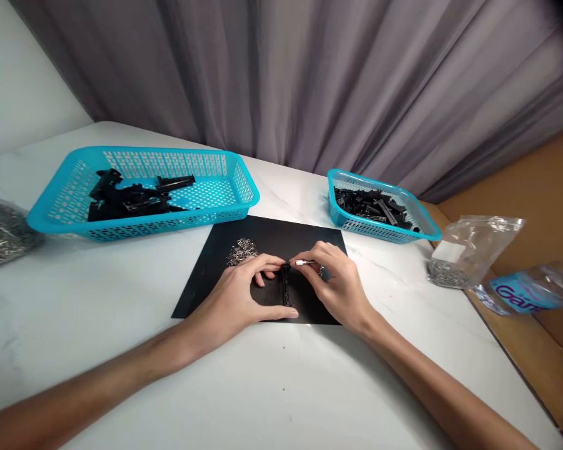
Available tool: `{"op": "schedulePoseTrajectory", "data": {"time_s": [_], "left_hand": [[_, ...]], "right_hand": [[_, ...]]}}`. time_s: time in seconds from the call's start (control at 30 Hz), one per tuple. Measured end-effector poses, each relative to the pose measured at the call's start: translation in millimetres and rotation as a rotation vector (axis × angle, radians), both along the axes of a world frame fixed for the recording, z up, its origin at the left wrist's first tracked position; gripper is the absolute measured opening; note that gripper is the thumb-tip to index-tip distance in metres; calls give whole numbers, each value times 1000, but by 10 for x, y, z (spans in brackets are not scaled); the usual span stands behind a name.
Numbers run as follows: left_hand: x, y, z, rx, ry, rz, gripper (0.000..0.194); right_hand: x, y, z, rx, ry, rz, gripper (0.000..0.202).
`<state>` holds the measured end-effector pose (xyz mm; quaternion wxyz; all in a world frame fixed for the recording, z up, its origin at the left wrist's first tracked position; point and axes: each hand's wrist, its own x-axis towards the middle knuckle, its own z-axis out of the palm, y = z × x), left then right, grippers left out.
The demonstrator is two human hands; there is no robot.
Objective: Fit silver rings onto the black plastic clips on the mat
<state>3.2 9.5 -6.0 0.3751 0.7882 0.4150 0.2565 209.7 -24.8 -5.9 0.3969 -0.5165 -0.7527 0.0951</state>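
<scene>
Over a black mat (pixel 309 234), my left hand (pixel 241 294) grips a narrow black plastic part (pixel 286 287) by its ends, fingers at the far end and thumb at the near end. My right hand (pixel 335 278) is closed around a small tool with a white tip section (pixel 303 262), like a small screwdriver. Its tip points left at the far end of the black part; whether they touch is too small to tell. Just beyond my left fingers lies a pile of small silver screws (pixel 242 251). A few more bits of metal (pixel 322 271) show beside my right fingers.
A large blue basket (pixel 169 226) with black plastic parts stands at the back left, a smaller blue basket (pixel 380 232) of black parts at the back right. Bags of small metal pieces lie at far left (pixel 4 234) and right (pixel 450 272), near a bottle (pixel 520 292).
</scene>
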Motion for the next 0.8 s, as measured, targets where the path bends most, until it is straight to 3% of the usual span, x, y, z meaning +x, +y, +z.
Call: {"op": "schedulePoseTrajectory", "data": {"time_s": [0.37,0.67,0.8], "left_hand": [[2,-30,8,-26,-6,7,65],[27,-21,-23,-19,-24,7,61],[35,-27,-38,-7,-51,3,57]], "right_hand": [[-77,-37,-113,90,-11,-41,16],[-82,-31,-189,419,-406,-84,24],[-89,-63,-191,464,-551,-59,22]]}}
